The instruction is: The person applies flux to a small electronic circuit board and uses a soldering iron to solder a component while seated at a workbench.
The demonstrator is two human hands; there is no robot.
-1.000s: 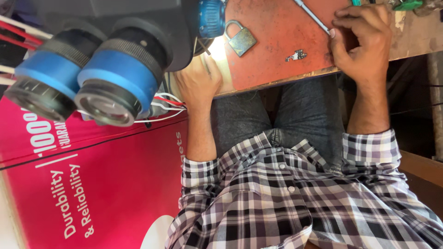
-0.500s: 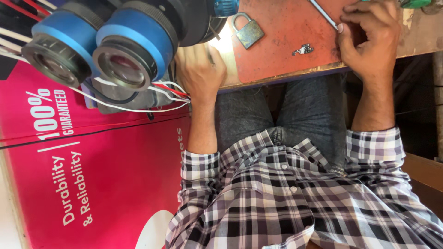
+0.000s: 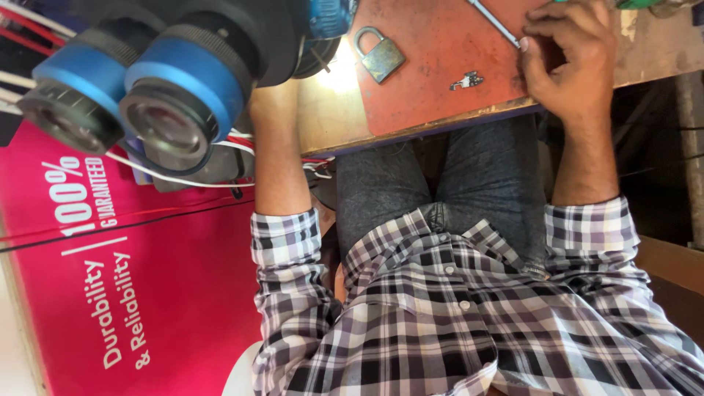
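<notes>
Red board [image 3: 59, 308]: a big panel with white lettering fills the left side of the view, beside my left sleeve.
Shirt [image 3: 469, 323]: my checked shirt takes up the near part of the view, with my grey trousers [image 3: 469, 169] showing beyond it, under the table's near edge.
Table [image 3: 326, 114]: a wooden top lies across the far part of the scene, brightly lit just right of my left forearm.
Red mat [image 3: 440, 66]: it covers the table between my two arms and reaches the near edge.
Binocular head [image 3: 147, 88]: two black barrels with blue rings jut out at far left, in front of my left wrist; white and red wires [image 3: 183, 176] hang below them.
Left hand [image 3: 275, 95]: only the wrist shows; the fingers are hidden behind the barrels, so I cannot tell whether they grip anything.
Right hand [image 3: 568, 62]: it rests on the mat's right edge, fingers curled tight, thumb and forefinger pinched on the metal rod.
Metal rod [image 3: 495, 22]: a thin tool runs from my fingertips away to the far left.
Padlock [image 3: 379, 53]: it lies flat on the mat, well left of my right hand.
Small metal part [image 3: 467, 80]: it sits near the mat's front edge, just left of my right fingers, untouched.
</notes>
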